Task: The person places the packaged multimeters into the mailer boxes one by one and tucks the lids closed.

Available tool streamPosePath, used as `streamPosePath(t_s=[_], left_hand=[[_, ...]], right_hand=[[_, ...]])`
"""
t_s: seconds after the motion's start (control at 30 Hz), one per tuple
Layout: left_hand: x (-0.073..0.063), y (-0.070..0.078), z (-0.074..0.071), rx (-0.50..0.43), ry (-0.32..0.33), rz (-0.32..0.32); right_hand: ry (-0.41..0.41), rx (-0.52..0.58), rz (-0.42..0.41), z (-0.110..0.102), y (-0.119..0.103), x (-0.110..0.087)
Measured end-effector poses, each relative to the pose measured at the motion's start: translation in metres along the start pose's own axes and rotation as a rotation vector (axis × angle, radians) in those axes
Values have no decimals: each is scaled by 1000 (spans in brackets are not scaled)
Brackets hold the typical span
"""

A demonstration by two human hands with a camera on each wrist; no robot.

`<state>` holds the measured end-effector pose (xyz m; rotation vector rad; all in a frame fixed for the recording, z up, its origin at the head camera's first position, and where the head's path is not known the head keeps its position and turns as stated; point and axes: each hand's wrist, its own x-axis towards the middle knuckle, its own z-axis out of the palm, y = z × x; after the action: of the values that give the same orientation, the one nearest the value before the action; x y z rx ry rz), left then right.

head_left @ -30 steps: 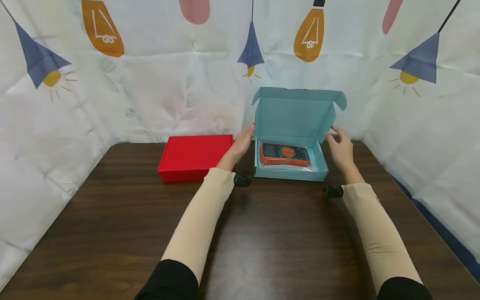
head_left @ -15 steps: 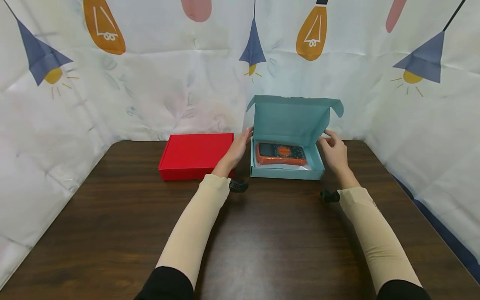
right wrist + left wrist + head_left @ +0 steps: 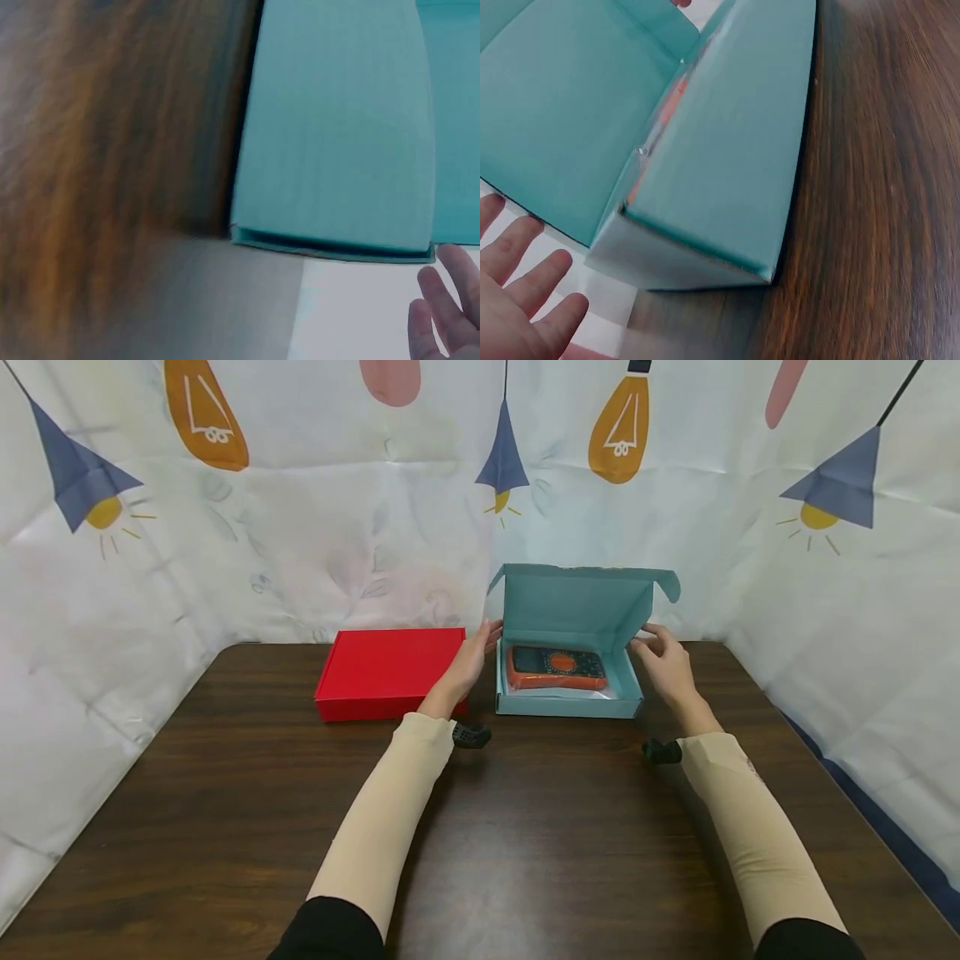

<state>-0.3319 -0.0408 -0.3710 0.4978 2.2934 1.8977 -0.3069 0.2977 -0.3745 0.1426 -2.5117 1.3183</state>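
Observation:
A teal cardboard box (image 3: 566, 703) stands with its lid (image 3: 577, 602) raised and leaning forward. Inside lies an orange and black multimeter (image 3: 556, 667) in a clear plastic bag. My left hand (image 3: 467, 662) is at the box's left side, its straight fingers (image 3: 541, 279) right at the lid's edge in the left wrist view. On the other side, my right hand (image 3: 666, 665) has its thumb and forefinger by the lid's right edge. The right wrist view shows loosely extended fingers (image 3: 442, 296) beside the box's corner.
A closed red box (image 3: 393, 670) sits left of the teal one, partly behind my left hand. Both are near the back of the dark wooden table (image 3: 525, 843). A white printed cloth (image 3: 337, 543) hangs behind and along the sides.
The lid has tipped forward and lower. The teal box has slid a little to the left with the multimeter inside, and both hands have moved along with it.

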Motion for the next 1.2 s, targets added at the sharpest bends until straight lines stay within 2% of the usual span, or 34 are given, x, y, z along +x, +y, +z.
streamPosePath(t_s=[0.17,0.27,0.43,0.5,0.57,0.67,0.73,0.9,1.03,1.13,1.2], left_hand=[[-2,-2,-2,27,5,9],[-4,-2,-4,42,-4,9],[-9,8,-12,-69,-44,2],[-10,15,-16,-133,-52,11],[-10,24,-20,-163,-53,31],[-10,37,-23,-159,-44,54],[-9,43,-24,-129,-44,61],[-11,49,-20,-26,-64,85],[-16,47,-16,64,-72,120],[-21,44,-15,90,-79,149],[-24,40,-16,119,-72,146]], right_hand=[[-62,-10,4,-5,6,-5],[-130,38,0,-9,10,-7],[-234,171,-28,-26,11,-12],[-227,263,-53,-33,8,-12],[-204,419,-91,-37,3,-11],[-159,637,-145,-41,-6,-7],[-143,714,-163,-42,-12,-5],[-149,750,-114,-47,-16,-7],[-220,762,-102,-48,-10,-9],[-290,746,-129,-48,-4,-11],[-330,722,-146,-48,1,-13]])
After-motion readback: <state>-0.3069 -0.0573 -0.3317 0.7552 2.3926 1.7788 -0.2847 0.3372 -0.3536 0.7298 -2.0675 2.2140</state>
